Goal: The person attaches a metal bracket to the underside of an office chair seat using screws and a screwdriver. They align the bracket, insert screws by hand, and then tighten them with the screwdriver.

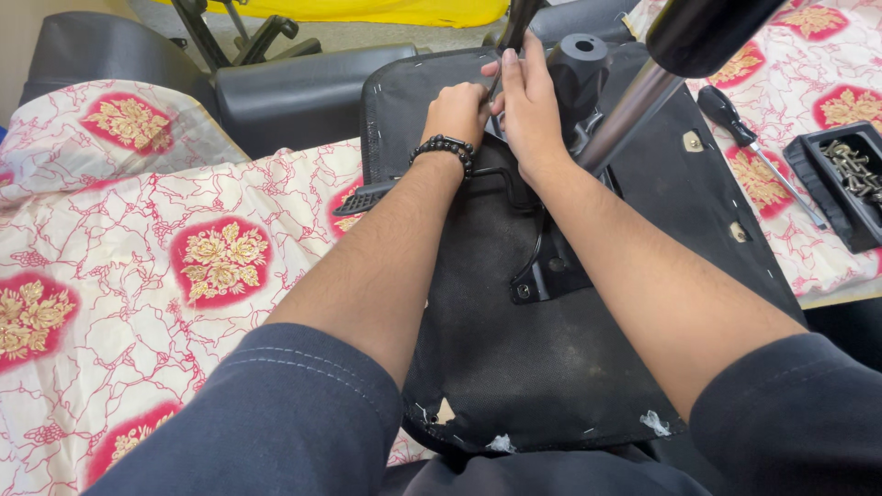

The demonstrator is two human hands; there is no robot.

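An upturned black chair seat [514,349] lies in front of me with its metal mechanism plate [551,266] and chrome gas cylinder [634,110] sticking up. My left hand [455,112], with a black bead bracelet at the wrist, is closed around a thin dark tool or lever at the far end of the mechanism. My right hand [528,101] lies against the left one, fingers extended over the same spot. What exactly the fingers pinch is hidden.
A red and gold flowered cloth [138,276] covers the table. A black-handled screwdriver [735,119] and a black tray of screws [850,179] lie to the right. Black chair cushions [294,92] and a chair base stand behind.
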